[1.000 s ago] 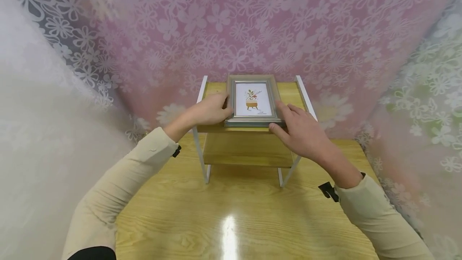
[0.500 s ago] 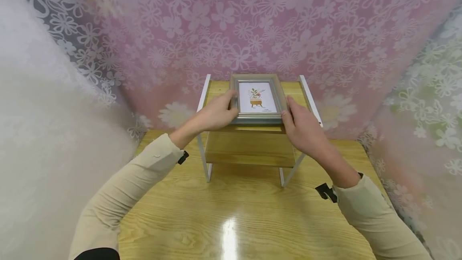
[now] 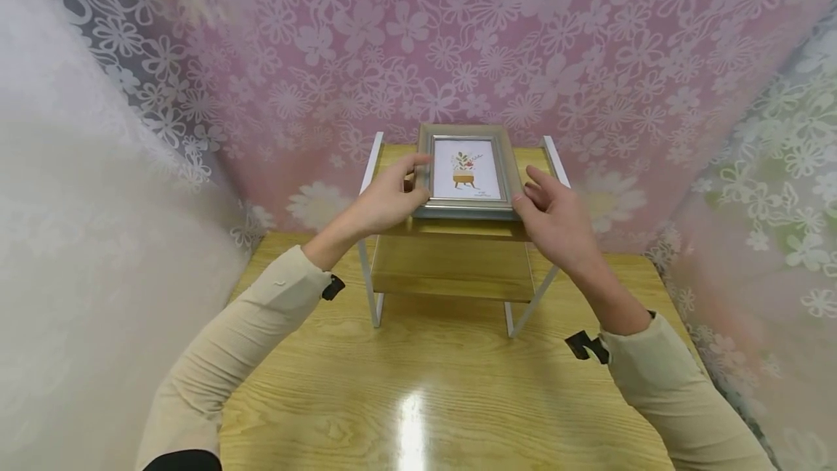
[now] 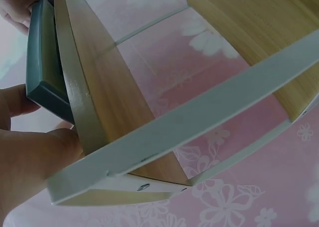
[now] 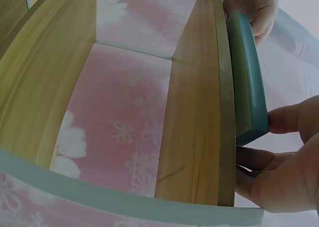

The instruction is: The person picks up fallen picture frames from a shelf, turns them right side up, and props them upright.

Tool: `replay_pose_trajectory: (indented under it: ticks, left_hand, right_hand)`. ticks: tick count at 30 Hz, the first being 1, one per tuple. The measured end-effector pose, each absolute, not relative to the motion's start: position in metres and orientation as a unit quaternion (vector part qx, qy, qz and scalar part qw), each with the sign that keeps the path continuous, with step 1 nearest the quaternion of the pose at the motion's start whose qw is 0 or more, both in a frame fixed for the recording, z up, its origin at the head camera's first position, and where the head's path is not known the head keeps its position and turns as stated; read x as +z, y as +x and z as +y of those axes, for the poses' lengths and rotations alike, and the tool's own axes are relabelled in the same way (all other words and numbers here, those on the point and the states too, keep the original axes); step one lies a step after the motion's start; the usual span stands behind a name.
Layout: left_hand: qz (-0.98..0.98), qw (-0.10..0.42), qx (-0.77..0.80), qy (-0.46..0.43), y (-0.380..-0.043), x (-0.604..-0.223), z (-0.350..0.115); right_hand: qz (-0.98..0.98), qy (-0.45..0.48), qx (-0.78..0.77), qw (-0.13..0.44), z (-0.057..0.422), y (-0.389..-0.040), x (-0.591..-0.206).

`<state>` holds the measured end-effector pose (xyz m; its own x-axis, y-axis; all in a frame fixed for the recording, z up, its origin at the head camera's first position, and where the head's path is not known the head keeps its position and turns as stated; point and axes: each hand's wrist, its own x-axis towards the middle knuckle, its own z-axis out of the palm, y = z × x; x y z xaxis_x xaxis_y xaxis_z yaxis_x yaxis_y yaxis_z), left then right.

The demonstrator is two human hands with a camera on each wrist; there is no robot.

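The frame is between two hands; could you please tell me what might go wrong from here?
The frame is close to the front edge of the top board, so it might tip off if pulled forward. The right grip touches the frame with its thumb, but in the head view its index finger is apart from the frame's side; if lifted so, that side could slip.

The picture frame [image 3: 468,204] looks smooth and satiny, the shelf boards [image 3: 451,267] wooden, the surface beneath [image 3: 314,398] glossy wood-grain.
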<state>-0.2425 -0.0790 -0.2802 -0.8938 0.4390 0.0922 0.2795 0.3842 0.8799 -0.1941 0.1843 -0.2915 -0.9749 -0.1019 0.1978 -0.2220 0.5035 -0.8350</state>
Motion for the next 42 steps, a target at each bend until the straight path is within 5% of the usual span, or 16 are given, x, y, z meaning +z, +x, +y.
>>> replay_pose_trajectory:
  ticks: [23,42]
  left_hand:
    - [0.76,-0.04,0.606,0.23,-0.24,-0.294,-0.079]
    - [0.659,-0.047,0.693,0.287,-0.241,-0.301,-0.082]
  right_hand:
    - [-0.755,0.078,0.641,0.109,0.181,-0.194,-0.294]
    - [-0.754,0.094,0.65,-0.015,0.193,-0.199,-0.284]
